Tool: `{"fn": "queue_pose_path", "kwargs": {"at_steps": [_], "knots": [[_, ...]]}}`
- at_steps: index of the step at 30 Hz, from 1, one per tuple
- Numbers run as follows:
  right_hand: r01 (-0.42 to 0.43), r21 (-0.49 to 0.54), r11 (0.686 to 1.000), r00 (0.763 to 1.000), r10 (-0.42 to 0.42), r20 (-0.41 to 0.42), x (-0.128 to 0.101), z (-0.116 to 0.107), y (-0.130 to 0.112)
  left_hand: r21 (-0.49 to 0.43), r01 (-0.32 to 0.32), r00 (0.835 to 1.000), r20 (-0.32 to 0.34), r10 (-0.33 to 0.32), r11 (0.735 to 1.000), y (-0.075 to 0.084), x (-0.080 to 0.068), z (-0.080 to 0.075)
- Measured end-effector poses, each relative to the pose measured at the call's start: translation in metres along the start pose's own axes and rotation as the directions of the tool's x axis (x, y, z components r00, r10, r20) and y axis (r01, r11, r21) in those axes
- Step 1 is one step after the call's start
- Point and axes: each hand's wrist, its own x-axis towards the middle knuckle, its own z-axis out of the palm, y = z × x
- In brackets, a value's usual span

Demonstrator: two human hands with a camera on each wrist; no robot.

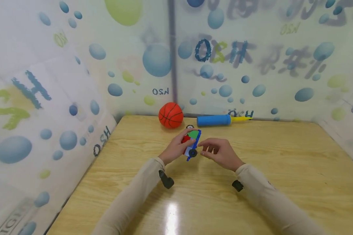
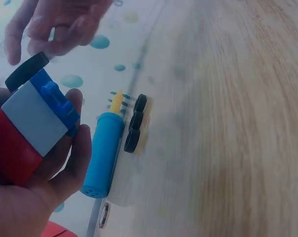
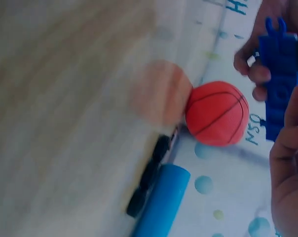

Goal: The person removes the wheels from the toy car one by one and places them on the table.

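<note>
In the head view, my left hand [image 1: 175,147] grips a small toy car of building blocks, with a blue base [image 1: 197,138], a green block [image 1: 193,133] and a red block [image 1: 186,139]. One black wheel [image 1: 192,153] is on the base's side facing my right hand. The left wrist view shows the car's white block [image 2: 34,118] and that wheel [image 2: 26,71] close up. My right hand [image 1: 222,152] hovers just right of the car, fingers loosely bent, with nothing visible between them. In the right wrist view the base's blue underside [image 3: 281,89] faces that hand.
A red toy basketball [image 1: 171,115] and a blue pump [image 1: 213,120] with a yellow nozzle lie along the back wall. Three black wheels [image 2: 136,120] stand in a row beside the pump. A white-hubbed wheel [image 1: 190,126] shows behind my left hand. The wooden table [image 1: 282,153] meets printed walls.
</note>
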Motion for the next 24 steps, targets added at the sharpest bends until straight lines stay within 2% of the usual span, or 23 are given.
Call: {"fn": "queue_pose_path", "kwargs": {"at_steps": [5,11,17,24], "knots": [[-0.042,0.106,0.993,0.998,0.037,0.050,-0.002,0.014,0.002,-0.001,-0.022,1.000,0.010,0.022,1.000,0.000,0.001,0.004],[-0.047,0.157,0.986,0.996,0.036,0.076,0.001,0.024,0.000,-0.011,-0.042,0.999,0.002,0.042,0.999,0.003,0.000,0.004],[-0.068,0.277,0.959,0.994,0.042,0.098,0.003,0.030,0.000,-0.033,-0.051,0.998,0.020,0.051,0.998,0.004,0.000,0.006],[-0.128,0.288,0.949,0.990,0.105,0.092,0.005,0.030,-0.002,-0.040,-0.071,0.997,0.024,0.072,0.997,0.003,0.001,0.009]]}}
